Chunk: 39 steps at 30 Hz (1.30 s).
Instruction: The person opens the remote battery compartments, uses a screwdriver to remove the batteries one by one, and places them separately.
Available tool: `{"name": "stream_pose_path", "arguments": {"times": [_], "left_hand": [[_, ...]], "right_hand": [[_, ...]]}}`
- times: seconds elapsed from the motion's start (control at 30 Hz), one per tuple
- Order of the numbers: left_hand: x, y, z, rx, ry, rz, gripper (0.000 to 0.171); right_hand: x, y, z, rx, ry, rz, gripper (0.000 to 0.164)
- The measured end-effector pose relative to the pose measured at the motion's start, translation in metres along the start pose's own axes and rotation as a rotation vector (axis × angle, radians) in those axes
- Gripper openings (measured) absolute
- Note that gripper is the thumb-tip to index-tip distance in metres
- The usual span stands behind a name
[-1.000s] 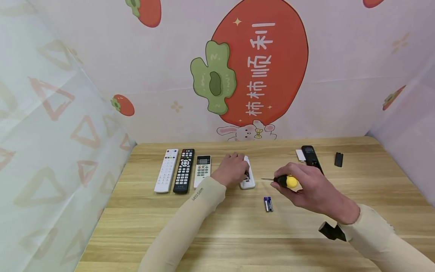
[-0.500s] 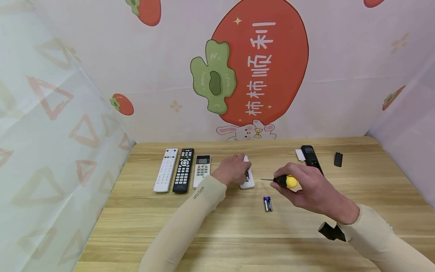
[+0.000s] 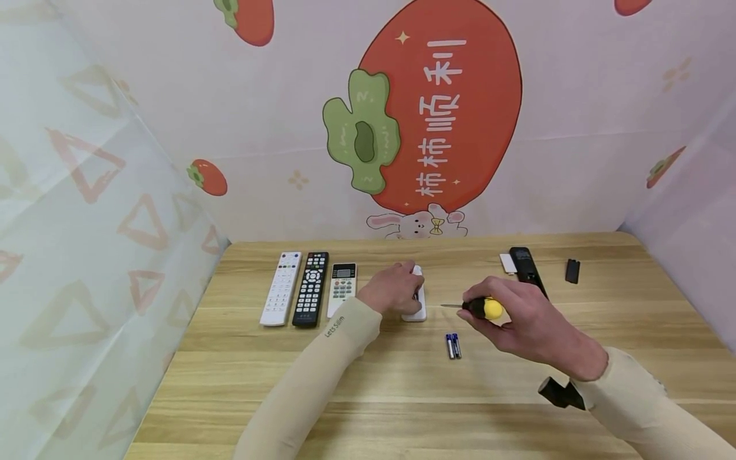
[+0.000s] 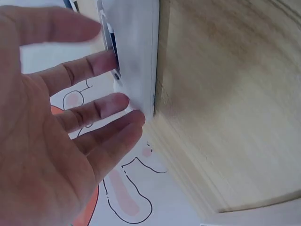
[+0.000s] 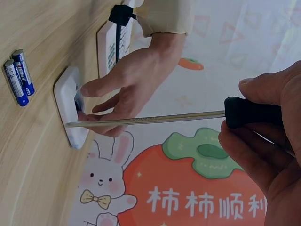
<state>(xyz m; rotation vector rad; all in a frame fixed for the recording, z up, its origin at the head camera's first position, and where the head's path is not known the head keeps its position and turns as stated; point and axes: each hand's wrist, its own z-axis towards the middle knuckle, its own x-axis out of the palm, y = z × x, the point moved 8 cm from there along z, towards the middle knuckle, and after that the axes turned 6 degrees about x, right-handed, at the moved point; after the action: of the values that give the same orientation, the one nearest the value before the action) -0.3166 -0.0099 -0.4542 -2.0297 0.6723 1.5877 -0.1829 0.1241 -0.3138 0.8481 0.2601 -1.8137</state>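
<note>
We have both hands busy above the tabletop (image 3: 368,409). Our left hand (image 3: 391,289) reaches over a white remote (image 5: 66,96) lying in the middle, its fingers loosely stretched and set apart from the thumb. From the left wrist, one fingertip sits at the dark opening in the remote's face. Our right hand (image 3: 520,316) grips a yellow and black screwdriver (image 3: 482,308) by the handle, thumb and fingers closed around it. Its metal shaft points left toward the white remote, the tip just short of it. Two blue and silver batteries (image 3: 453,346) lie side by side, nearer to us than the remote and a little to its right.

Left of our left hand we see three more remotes in a row: a long white one (image 3: 280,289), a black one (image 3: 311,289) and a small one with a screen (image 3: 342,289). Beyond our right hand, a black remote (image 3: 528,268) lies with a small white piece (image 3: 508,263) just beside it, and a small black piece (image 3: 572,270) lies farther right
</note>
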Motion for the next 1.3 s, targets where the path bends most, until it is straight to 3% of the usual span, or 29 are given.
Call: {"name": "stream_pose_path", "arguments": {"times": [0.33,0.93,1.17,1.3], "left_hand": [[0.002,0.0052,-0.0056,0.063,0.038,-0.067,0.053],[0.0007,0.0052,-0.0043,0.048,0.043,-0.021,0.052],[0.0005,0.0059,-0.0047,0.044,0.045,-0.024,0.054],[0.0003,0.0064,-0.0045,0.049,0.044,-0.013,0.054]], "right_hand": [[0.0019,-0.0007,-0.0008,0.011,0.011,0.013,0.035],[0.0053,-0.001,-0.0006,0.024,0.028,0.024,0.035],[0.0076,-0.0021,-0.0009,0.071,0.079,0.042,0.035],[0.0069,-0.0013,-0.0005,0.051,0.06,0.036,0.034]]}}
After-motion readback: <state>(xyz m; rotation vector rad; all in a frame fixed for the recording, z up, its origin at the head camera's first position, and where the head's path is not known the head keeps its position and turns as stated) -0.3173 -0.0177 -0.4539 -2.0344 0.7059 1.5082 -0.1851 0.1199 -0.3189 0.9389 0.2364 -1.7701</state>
